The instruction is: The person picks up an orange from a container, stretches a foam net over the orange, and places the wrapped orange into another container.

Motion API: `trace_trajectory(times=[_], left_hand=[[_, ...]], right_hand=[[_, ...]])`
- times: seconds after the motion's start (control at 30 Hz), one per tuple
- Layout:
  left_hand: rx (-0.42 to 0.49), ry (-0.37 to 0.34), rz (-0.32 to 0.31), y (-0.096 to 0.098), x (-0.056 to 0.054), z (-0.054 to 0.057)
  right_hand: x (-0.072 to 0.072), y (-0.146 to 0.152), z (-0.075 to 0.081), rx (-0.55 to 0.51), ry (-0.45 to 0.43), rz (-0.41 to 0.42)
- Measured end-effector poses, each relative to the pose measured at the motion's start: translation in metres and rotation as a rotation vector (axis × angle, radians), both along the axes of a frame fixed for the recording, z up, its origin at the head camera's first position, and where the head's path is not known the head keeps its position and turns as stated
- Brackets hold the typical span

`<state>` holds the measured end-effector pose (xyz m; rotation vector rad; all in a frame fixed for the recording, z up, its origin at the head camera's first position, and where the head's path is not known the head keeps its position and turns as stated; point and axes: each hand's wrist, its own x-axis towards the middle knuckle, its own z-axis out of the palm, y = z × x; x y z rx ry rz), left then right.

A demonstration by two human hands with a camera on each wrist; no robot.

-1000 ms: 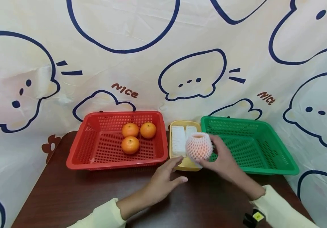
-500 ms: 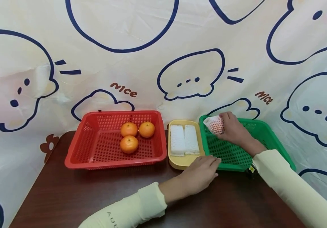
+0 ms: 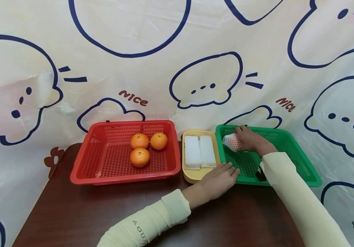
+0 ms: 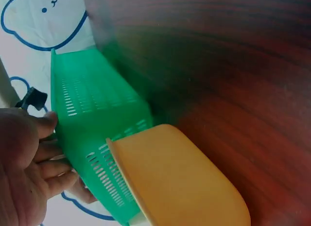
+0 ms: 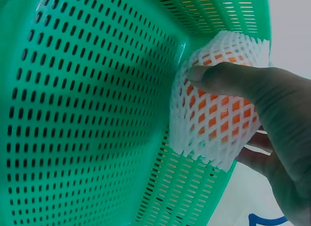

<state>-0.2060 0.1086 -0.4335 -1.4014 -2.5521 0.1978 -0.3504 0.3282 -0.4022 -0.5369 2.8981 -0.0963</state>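
Inside the back left corner of the green basket (image 3: 300,164), my right hand (image 3: 250,139) grips an orange in a white foam net sleeve (image 3: 232,142). Up close in the right wrist view, the thumb lies across the netted orange (image 5: 218,109) and the other fingers are mostly behind it. My left hand (image 3: 221,180) is at the basket's front left corner, its fingers loosely extended. In the left wrist view, those fingers (image 4: 56,170) are by the green rim; whether they touch it I cannot tell.
A red basket (image 3: 106,178) on the left holds three oranges (image 3: 140,157). Between the baskets, a yellow tray (image 3: 192,176) carries two white foam net sleeves (image 3: 207,151). All stand on a dark wooden table (image 3: 109,209) against a printed cloth backdrop (image 3: 152,75).
My right hand has carried the netted orange from above the yellow tray rightward, then lower into the green basket. My left hand has moved right to that basket's front corner.
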Motion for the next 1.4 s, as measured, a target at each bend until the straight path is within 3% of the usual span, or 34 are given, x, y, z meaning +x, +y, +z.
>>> trace_trajectory(times=[0.37,0.6,1.4], left_hand=[[-0.073,0.125,-0.025,0.003,0.001,-0.006],[-0.056,0.129,-0.033,0.005,0.000,-0.005],[-0.019,0.105,-0.043,0.001,-0.002,-0.008]], right_hand=[[-0.006,-0.005,-0.011,0.046,-0.040,-0.036],[-0.007,-0.008,-0.012,0.041,-0.100,-0.044],[-0.011,-0.009,-0.017,0.014,-0.128,-0.042]])
